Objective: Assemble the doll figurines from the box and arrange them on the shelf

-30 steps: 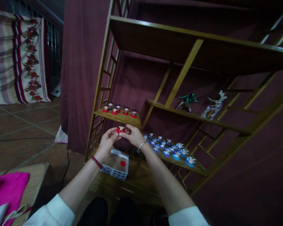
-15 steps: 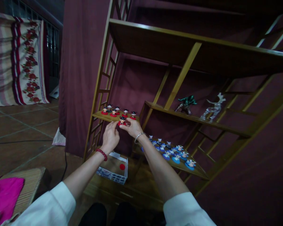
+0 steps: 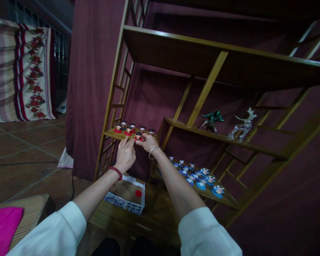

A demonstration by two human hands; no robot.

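A small black-haired figurine (image 3: pixel 138 136) on a red base stands upright at the front edge of the left shelf (image 3: pixel 110 132). My right hand (image 3: pixel 148 143) pinches it low, at its base, from the right. My left hand (image 3: pixel 126 153) is just left of it, fingers stretched toward the shelf edge and holding nothing; whether the fingertips touch the base I cannot tell. Behind are several like figurines, among them a red-based one (image 3: pixel 128 131) and one at the left (image 3: pixel 118 128). Another figurine (image 3: pixel 151 132) is partly hidden by my right hand.
An open cardboard box (image 3: pixel 142 199) holding a red disc (image 3: pixel 138 193) is below my hands. Several blue-based figurines (image 3: pixel 202 184) fill a lower shelf on the right. A green statuette (image 3: pixel 212 121) and a clear deer statuette (image 3: pixel 242 126) stand on a middle shelf.
My right hand has brought the figurine slightly forward and down to the shelf's front edge. My left hand's fingers have straightened beside it. The view has shifted slightly.
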